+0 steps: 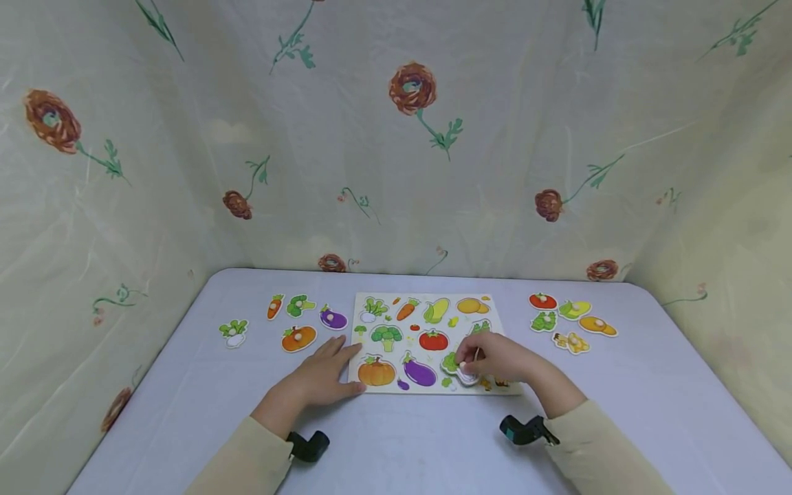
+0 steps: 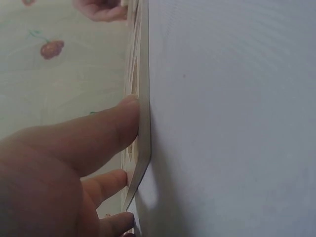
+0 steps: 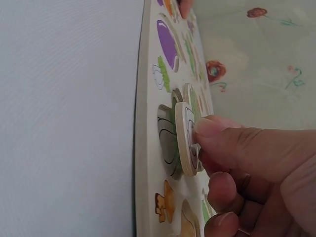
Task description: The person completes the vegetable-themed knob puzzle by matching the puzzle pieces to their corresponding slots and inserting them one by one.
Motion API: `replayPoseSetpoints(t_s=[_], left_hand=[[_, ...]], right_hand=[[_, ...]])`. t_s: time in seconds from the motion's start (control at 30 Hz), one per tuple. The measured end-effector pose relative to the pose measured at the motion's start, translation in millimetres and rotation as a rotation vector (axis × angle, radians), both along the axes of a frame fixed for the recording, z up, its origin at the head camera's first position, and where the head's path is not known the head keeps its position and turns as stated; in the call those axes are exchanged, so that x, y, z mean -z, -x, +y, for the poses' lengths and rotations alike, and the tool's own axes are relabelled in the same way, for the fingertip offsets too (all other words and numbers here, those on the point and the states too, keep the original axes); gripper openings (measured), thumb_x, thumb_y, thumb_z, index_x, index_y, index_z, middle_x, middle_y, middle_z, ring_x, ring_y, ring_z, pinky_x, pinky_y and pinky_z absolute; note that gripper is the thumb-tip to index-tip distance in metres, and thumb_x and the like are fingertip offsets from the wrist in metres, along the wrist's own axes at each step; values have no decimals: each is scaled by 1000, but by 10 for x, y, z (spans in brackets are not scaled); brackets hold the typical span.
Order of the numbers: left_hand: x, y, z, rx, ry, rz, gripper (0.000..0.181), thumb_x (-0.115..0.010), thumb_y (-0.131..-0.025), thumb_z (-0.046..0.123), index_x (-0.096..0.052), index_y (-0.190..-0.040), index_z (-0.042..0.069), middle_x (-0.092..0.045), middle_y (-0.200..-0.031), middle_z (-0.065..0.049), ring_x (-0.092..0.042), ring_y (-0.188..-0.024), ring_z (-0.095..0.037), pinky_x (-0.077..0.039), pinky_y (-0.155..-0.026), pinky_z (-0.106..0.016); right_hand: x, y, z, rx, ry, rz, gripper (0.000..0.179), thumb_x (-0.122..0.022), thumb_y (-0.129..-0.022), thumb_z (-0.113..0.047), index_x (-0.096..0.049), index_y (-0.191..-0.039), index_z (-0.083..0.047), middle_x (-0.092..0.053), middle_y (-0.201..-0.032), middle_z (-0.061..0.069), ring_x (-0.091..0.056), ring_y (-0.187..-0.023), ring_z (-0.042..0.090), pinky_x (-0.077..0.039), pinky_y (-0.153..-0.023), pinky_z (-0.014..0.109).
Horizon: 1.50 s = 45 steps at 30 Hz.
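Observation:
A white puzzle board point(image 1: 361, 302) printed with vegetables lies flat on the table. At its lower right, my right hand point(image 1: 501, 355) pinches the small knob of a green-and-white leafy vegetable puzzle piece point(image 1: 467, 379) between thumb and fingers. In the right wrist view this piece point(image 3: 185, 143) stands tilted, partly over a matching recess point(image 3: 168, 143) in the board. My left hand point(image 1: 318, 375) rests on the board's left edge with fingers spread. The left wrist view shows its thumb point(image 2: 129, 116) pressing the board's near edge.
Left of the board lie turnip point(image 1: 234, 333), carrot point(image 1: 275, 306), broccoli point(image 1: 300, 305), eggplant point(image 1: 335, 319) and pumpkin point(image 1: 299, 338) pieces. To the right are tomato point(image 1: 543, 301), corn point(image 1: 574, 310), potato point(image 1: 597, 326) and other pieces. A flowered curtain point(image 1: 297, 137) surrounds the table.

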<state>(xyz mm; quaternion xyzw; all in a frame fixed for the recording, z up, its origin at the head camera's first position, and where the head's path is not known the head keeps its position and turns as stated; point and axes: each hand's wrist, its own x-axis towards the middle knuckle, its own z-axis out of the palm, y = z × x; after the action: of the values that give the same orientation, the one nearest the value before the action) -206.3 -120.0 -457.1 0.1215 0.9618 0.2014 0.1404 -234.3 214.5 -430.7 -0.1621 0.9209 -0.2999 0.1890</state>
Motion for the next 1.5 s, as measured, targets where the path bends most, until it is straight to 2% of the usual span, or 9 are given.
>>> replayPoseSetpoints(t_s=[0.23,0.57,0.87,1.07,1.27,1.5], left_hand=[[-6,15,-13,24,8,15,76,-69,-88,49,-41,-153,21,-24,-165,-12,-20,-154,-34,-27,-121,-58],[10,26,-27,21,13,17,76,-68,-88,50,-40,-153,22,-24,-165,-12,-19,-154,-34,-27,-120,-59],[-35,-3,-22,15,0,16,77,-70,-87,49,-42,-152,20,-25,-165,-13,-21,-154,-34,-28,-119,-60],[-24,-7,-28,10,8,14,76,-70,-87,48,-41,-152,22,-25,-165,-12,-20,-154,-34,-28,-119,-60],[5,2,-26,5,0,11,76,-70,-87,48,-41,-152,22,-24,-165,-12,-20,-154,-34,-27,-120,-60],[23,13,-14,12,4,11,76,-69,-88,49,-41,-153,22,-24,-165,-11,-20,-154,-33,-27,-120,-59]], right_hand=[[82,19,3,10,-16,0,7,-72,-90,-13,-69,-92,-18,-58,-86,1,-52,-87,18,-46,-74,30],[112,24,-21,-11,-5,19,7,-72,-90,-12,-68,-91,-17,-58,-84,1,-52,-84,17,-46,-74,31],[122,21,-38,-11,-8,18,7,-72,-90,-10,-67,-91,-16,-57,-82,1,-52,-82,17,-46,-73,31],[112,3,-53,-9,-11,21,7,-71,-91,-11,-67,-92,-16,-57,-83,0,-52,-82,17,-46,-73,30],[17,-55,-45,16,-46,41,7,-71,-91,-14,-68,-97,-18,-59,-86,-1,-52,-83,17,-46,-72,29],[-225,-145,54,13,-67,131,12,-70,-92,-17,-69,-104,-14,-61,-89,-2,-53,-82,15,-47,-70,26]])
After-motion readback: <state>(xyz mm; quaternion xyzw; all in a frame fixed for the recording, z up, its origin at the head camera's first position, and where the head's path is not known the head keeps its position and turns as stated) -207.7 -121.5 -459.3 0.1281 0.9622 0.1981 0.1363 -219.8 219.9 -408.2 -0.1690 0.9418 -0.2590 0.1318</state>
